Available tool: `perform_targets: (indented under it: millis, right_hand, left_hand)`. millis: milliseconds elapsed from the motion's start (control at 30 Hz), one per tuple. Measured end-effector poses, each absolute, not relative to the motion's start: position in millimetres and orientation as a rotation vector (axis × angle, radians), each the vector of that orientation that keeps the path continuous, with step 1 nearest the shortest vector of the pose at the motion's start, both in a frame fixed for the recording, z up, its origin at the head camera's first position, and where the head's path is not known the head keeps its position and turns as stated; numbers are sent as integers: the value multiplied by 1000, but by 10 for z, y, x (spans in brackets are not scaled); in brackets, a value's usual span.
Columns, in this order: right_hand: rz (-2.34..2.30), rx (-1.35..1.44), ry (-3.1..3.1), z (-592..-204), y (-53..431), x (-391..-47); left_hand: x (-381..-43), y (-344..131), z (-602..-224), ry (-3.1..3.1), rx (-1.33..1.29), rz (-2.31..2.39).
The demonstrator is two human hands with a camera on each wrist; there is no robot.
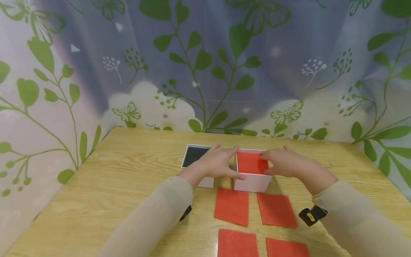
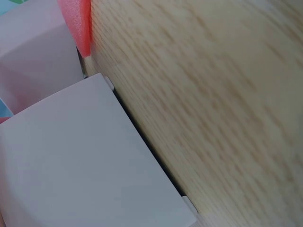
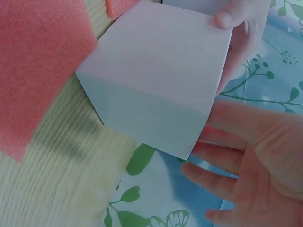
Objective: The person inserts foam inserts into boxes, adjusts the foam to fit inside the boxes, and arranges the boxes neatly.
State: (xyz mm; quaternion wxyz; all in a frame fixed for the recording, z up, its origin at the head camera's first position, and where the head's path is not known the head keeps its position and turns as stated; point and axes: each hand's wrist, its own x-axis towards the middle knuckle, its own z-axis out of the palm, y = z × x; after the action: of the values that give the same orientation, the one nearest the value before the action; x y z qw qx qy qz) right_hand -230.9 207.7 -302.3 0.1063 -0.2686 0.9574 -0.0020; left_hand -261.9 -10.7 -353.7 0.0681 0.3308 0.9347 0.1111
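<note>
A white open box (image 1: 252, 182) stands near the middle of the table, lined at its top with a red felt-like square (image 1: 248, 163). At its left side my left hand (image 1: 218, 162) grips the rim, thumb on the front wall and fingers toward the back corner. My right hand (image 1: 285, 162) is at the right rim, fingertips over the red square in the head view. In the right wrist view the fingers of my right hand (image 3: 265, 161) extend loosely beside the box (image 3: 156, 66), palm showing.
A second white box (image 1: 207, 182) holding dark material (image 1: 195, 156) stands to the left, partly behind my left hand. Several red squares (image 1: 232, 206) lie on the wooden table (image 1: 112, 192) in front of the boxes. A leaf-patterned curtain (image 1: 205, 71) hangs behind.
</note>
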Motion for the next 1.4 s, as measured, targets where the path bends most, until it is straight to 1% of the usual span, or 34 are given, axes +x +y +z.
perform_targets:
  millis: [300, 767, 1067, 1233, 1333, 1400]
  right_hand:
    - [-10, -767, 2798, -3040, 2063, -2301]
    - [-181, -854, 2747, -3067, 2070, -2335]
    - [-155, -854, 2895, -3181, 2104, -2293]
    - [-186, -989, 3026, -3261, 1957, -2280]
    - [-258, -1114, 3011, -3302, 1860, -2315]
    - [-310, -1149, 2977, -3327, 1817, -2343]
  left_hand:
    - [-2625, -94, -3557, 2806, 1006, 340]
    - [-2658, -100, -3531, 2820, 1012, 323]
    - [-2650, -78, -3529, 2814, 1022, 308]
    - [-2641, -99, -3538, 2814, 1025, 309]
    - [-2634, -114, -3537, 2811, 1023, 328]
    - [-2632, -118, -3536, 2811, 1030, 340]
